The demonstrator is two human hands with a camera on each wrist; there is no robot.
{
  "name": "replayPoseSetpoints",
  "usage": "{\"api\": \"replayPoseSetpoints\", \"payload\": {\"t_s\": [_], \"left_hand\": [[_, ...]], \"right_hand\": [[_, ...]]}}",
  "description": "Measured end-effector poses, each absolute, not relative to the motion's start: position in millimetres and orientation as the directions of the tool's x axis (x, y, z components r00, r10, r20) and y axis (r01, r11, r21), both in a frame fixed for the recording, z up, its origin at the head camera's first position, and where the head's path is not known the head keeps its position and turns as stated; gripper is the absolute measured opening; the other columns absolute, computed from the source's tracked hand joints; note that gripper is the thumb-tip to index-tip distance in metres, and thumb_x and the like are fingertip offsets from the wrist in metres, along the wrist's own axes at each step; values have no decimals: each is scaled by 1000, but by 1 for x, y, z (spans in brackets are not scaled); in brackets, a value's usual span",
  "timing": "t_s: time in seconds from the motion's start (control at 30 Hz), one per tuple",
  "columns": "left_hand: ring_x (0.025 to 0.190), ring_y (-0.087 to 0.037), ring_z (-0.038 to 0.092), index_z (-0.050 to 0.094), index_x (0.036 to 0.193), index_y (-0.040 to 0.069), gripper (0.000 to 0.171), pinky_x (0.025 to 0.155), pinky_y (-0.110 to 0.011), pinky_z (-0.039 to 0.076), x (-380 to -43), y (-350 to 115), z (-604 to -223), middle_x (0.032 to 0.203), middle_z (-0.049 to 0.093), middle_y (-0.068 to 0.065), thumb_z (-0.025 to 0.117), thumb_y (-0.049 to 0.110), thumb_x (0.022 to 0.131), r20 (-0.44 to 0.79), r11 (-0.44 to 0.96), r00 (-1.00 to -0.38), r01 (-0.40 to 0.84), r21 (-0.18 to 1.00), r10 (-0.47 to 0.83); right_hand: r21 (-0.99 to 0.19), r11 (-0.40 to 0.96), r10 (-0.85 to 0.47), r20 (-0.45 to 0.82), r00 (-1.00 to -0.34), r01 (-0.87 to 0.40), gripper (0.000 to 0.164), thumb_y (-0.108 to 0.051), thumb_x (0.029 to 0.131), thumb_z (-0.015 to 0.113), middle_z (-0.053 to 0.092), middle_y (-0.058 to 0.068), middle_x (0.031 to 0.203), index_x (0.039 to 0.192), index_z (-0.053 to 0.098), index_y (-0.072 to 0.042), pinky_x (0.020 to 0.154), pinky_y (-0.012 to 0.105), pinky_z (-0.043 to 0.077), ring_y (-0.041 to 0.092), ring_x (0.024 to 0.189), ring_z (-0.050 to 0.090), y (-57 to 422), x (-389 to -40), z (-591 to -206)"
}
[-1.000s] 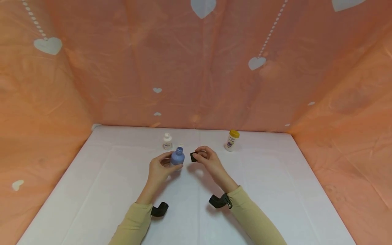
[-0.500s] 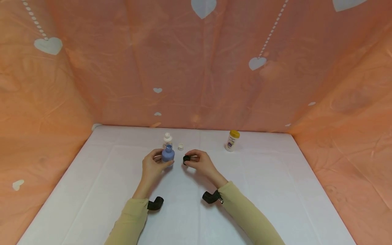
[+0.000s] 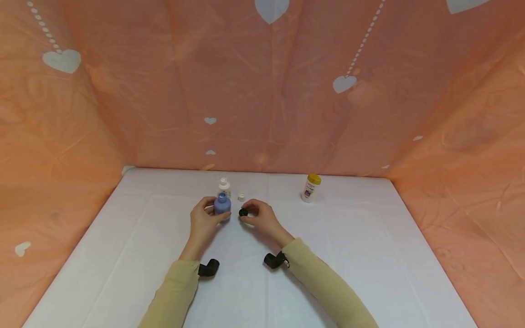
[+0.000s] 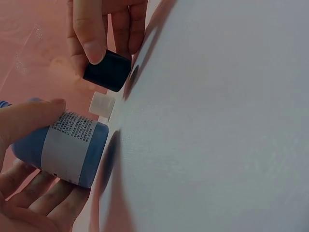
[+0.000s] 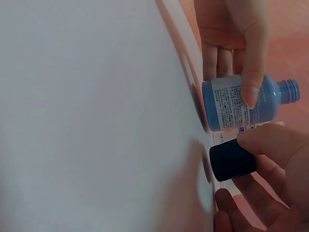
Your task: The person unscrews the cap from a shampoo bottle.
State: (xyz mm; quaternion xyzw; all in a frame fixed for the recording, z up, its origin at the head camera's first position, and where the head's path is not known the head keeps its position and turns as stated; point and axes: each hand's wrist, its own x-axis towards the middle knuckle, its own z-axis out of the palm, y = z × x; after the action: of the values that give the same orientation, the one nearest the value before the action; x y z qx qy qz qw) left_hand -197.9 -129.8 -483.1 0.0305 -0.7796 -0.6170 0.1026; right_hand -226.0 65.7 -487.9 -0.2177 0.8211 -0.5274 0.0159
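My left hand (image 3: 202,222) grips a blue bottle (image 3: 222,206) round its body, neck up and uncapped. In the right wrist view the bottle's threaded neck (image 5: 289,92) shows bare, and the thumb lies across the printed label. A black cap (image 5: 232,160) is pinched between the thumb and fingers of my right hand (image 3: 263,219), just right of the bottle and apart from it. Both bottle and cap are held close over the white table, their shadows beside them. Behind the blue bottle stands a small white bottle (image 3: 224,183), also without a cap and partly hidden.
A small white cap (image 3: 242,197) lies on the tabletop (image 3: 262,291) beyond my hands. Farther right stands a white bottle with a yellow lid (image 3: 310,187). Orange cloth (image 3: 270,114) with white hearts hangs round the back and sides.
Both hands have shifted left, the left bringing the blue bottle in front of the white bottle and the right following with the black cap. The white cap has come into plain sight.
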Motion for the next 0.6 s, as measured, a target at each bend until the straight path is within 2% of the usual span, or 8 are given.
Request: {"api": "replayPoseSetpoints", "payload": {"t_s": [0.6], "left_hand": [[110,-38,58,54,116,-4,54,91,-44,51,-200,-128,-481,121,56,-25,82,-4,70,134,278,-970,75,958,-202]], "right_hand": [[-857,427,-337,146,-930,-289,26,-4,83,73,66,8,103,108,65,-3,89,31,50,20,98,61,61,-228,-486]]}}
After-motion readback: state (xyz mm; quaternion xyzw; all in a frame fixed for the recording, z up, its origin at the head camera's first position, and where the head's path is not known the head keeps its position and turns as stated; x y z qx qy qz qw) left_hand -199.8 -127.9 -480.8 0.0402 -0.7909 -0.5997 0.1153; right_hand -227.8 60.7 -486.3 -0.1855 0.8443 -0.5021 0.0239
